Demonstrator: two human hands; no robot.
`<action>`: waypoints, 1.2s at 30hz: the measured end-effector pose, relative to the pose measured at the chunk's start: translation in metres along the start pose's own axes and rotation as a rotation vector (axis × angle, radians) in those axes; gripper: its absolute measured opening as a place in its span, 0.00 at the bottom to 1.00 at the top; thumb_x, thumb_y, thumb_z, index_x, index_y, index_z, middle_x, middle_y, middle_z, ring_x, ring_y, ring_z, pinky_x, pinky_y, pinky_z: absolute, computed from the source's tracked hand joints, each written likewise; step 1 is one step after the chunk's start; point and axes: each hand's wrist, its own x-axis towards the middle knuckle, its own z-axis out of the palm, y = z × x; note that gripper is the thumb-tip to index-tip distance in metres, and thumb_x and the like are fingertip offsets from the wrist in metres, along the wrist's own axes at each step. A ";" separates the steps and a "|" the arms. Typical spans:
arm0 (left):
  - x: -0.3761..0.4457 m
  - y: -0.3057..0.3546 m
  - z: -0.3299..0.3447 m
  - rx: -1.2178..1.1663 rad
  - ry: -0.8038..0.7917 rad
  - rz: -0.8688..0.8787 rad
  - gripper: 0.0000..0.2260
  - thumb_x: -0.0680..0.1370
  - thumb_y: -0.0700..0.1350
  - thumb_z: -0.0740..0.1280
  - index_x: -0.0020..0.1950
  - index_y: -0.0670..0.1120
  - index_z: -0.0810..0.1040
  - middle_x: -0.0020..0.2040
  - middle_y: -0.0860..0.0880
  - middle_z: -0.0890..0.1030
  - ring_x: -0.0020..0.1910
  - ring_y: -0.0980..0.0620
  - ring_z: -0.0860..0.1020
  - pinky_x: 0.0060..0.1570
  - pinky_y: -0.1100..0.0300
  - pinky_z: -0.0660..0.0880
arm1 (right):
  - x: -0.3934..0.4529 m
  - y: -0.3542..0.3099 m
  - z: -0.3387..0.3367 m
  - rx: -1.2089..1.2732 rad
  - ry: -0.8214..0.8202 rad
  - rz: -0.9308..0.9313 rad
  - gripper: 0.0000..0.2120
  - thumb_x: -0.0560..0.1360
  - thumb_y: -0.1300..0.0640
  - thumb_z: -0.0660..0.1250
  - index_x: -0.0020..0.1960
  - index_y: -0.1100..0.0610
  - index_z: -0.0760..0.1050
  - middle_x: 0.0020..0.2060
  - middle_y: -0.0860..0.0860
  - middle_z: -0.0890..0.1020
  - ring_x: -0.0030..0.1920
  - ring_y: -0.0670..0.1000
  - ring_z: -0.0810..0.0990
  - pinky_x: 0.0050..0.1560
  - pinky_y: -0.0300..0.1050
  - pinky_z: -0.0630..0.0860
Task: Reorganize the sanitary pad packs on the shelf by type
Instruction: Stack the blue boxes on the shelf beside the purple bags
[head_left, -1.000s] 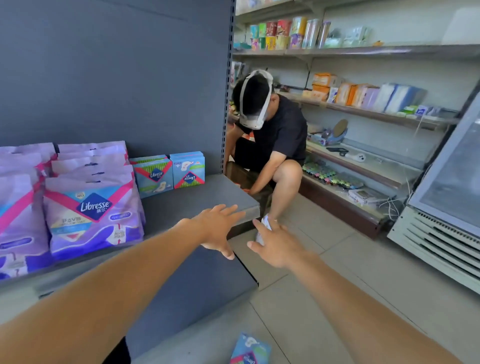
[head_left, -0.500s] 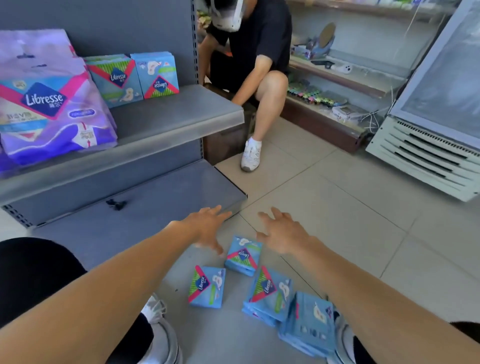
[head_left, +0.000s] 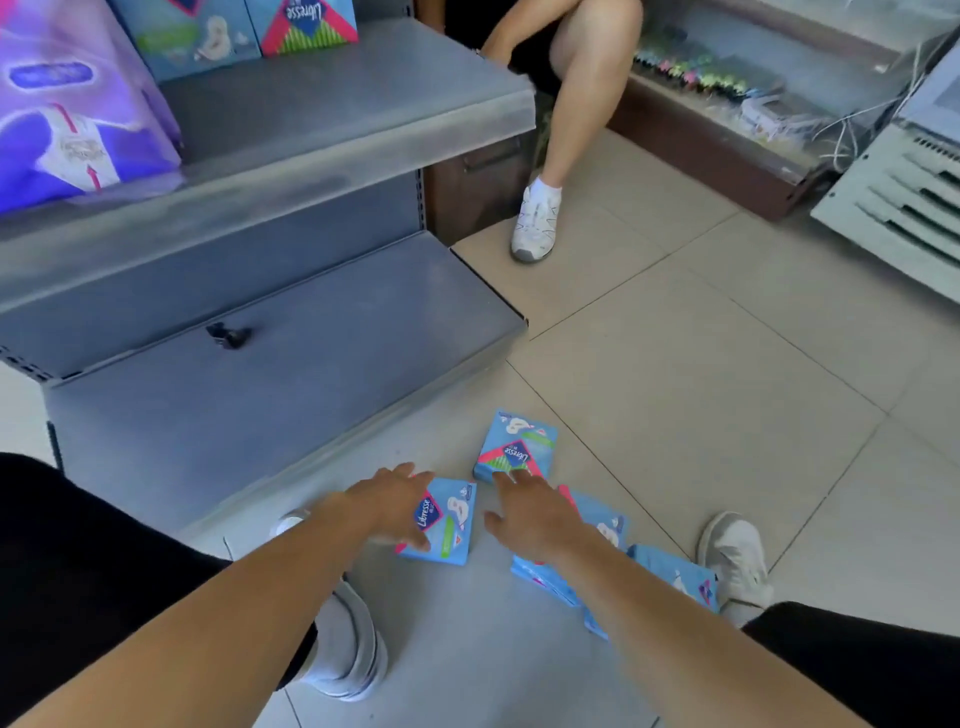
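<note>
On floor tiles, left grip (head_left: 387, 506) spread over flat blue pack (head_left: 448, 525), right grip (head_left: 530, 512) open.

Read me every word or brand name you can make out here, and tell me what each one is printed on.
"Libresse": blue pack on the floor under the left hand.
"Libresse", upside down: blue pack on the floor by the right hand.
"Libresse", upside down: blue box on the shelf.
Purple pack: print too blurred to read.
</note>
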 end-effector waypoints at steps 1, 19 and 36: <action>0.004 -0.005 0.009 -0.016 -0.017 -0.010 0.41 0.70 0.58 0.71 0.78 0.53 0.56 0.77 0.48 0.57 0.73 0.46 0.63 0.68 0.50 0.66 | 0.007 -0.004 0.010 0.042 -0.036 0.000 0.25 0.80 0.47 0.58 0.73 0.56 0.61 0.69 0.57 0.69 0.68 0.59 0.68 0.63 0.52 0.69; 0.077 -0.034 0.088 -0.572 -0.053 -0.267 0.24 0.75 0.50 0.68 0.68 0.46 0.64 0.62 0.45 0.78 0.60 0.44 0.76 0.55 0.57 0.73 | 0.096 -0.044 0.105 0.712 -0.142 0.427 0.24 0.75 0.51 0.65 0.66 0.60 0.62 0.61 0.58 0.76 0.60 0.58 0.77 0.56 0.48 0.74; 0.033 -0.026 0.026 -0.873 0.369 -0.228 0.15 0.76 0.43 0.62 0.62 0.47 0.69 0.55 0.42 0.77 0.45 0.46 0.77 0.34 0.60 0.72 | 0.057 -0.067 0.032 0.909 0.232 0.254 0.14 0.73 0.60 0.68 0.53 0.55 0.65 0.50 0.52 0.78 0.55 0.57 0.79 0.49 0.45 0.74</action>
